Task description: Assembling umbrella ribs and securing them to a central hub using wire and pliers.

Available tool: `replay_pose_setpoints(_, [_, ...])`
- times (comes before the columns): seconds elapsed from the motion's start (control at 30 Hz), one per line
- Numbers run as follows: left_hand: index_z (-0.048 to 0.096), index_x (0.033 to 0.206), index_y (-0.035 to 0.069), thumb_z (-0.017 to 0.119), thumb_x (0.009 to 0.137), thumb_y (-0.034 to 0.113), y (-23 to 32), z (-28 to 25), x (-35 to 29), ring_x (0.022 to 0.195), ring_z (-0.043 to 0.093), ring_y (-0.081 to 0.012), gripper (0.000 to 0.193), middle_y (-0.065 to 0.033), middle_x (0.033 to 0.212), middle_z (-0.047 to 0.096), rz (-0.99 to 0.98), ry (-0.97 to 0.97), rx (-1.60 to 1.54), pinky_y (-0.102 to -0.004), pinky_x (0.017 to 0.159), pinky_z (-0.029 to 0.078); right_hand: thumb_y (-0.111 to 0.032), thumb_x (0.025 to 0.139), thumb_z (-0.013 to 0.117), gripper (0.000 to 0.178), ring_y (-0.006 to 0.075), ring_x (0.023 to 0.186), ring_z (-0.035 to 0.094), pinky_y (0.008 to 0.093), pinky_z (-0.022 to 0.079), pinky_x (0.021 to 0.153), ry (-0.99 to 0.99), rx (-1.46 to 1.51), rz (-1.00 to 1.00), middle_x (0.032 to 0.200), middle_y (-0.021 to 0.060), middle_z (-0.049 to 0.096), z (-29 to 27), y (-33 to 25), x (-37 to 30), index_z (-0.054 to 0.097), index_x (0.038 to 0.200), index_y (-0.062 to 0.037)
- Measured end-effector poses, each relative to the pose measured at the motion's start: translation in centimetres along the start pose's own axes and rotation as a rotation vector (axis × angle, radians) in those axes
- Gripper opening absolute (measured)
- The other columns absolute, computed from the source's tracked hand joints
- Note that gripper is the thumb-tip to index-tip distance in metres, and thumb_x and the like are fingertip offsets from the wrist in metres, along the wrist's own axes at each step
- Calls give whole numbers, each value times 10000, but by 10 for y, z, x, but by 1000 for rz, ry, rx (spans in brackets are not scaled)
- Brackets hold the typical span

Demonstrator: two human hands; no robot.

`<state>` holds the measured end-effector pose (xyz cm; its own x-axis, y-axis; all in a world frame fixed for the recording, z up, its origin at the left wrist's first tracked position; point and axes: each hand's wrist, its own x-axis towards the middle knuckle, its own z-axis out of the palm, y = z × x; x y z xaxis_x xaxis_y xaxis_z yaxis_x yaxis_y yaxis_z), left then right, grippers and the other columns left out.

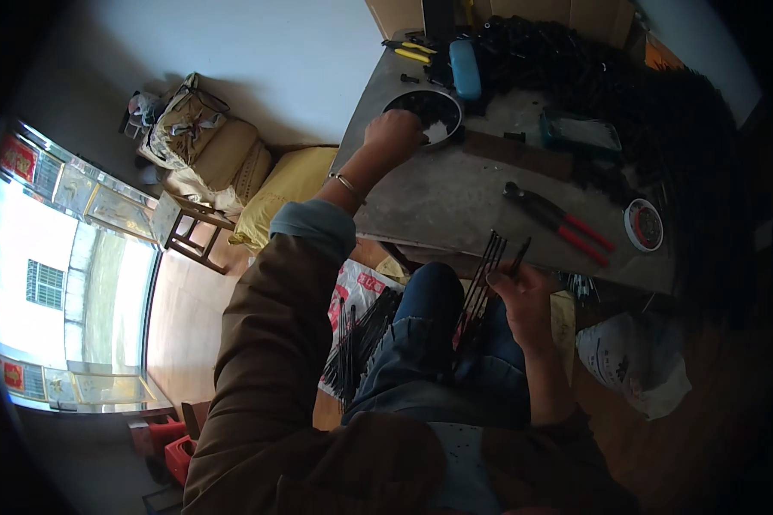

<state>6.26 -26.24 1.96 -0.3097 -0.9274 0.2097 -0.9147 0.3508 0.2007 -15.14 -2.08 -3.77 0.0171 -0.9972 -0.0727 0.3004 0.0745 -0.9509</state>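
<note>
My left hand (pixel 393 136) reaches to a round bowl (pixel 461 112) with a pale rim near the table's left edge. Its fingers are bent together over the small dark pieces (pixel 431 105) inside; whatever they pinch is hidden. Above my lap, my right hand (pixel 524 300) is closed around several thin black rods (pixel 481 279), which point up toward the table edge. One rod stands apart from the others near the thumb. To the left of my legs, more black rods (pixel 352 343) lie on a white and red plastic bag (pixel 361 287).
On the table (pixel 421 193) lie red-handled pliers (pixel 558 223), a brown bar (pixel 517 156), a blue case (pixel 465 69), yellow-handled pliers (pixel 410 51), a teal tray (pixel 581 133) and a small round dish (pixel 643 225). Dark parts (pixel 541 56) heap at the back. A wooden stool (pixel 193 230) stands left.
</note>
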Motion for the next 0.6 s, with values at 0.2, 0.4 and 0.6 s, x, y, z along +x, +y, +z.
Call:
replay_pose_setpoints(0.2, [690, 961, 103, 673, 805, 316, 3, 0, 18, 957, 642, -331, 264, -143, 979, 676, -55, -235, 115, -436, 798, 516, -112, 899, 629, 113, 92, 741, 583, 258, 474, 710, -5, 34, 52, 841, 36, 651, -3, -1, 8, 632, 947, -9])
replay_pose_setpoints(0.4, [652, 943, 45, 677, 790, 303, 6, 3, 10, 965, 637, -352, 300, -173, 981, 670, -45, -127, 104, -448, 804, 511, -121, 889, 643, 137, 95, 728, 590, 254, 485, 698, -70, 11, 102, 833, 41, 653, 2, 2, 10, 635, 953, 0])
replay_pose_setpoints(0.6, [641, 918, 55, 642, 752, 261, 5, 4, 9, 932, 636, -363, 264, -176, 930, 668, -104, -91, 22, -451, 780, 501, -137, 883, 659, 163, 95, 720, 593, 250, 488, 687, -80, 14, 91, 819, 41, 651, 6, 1, 6, 636, 961, 5])
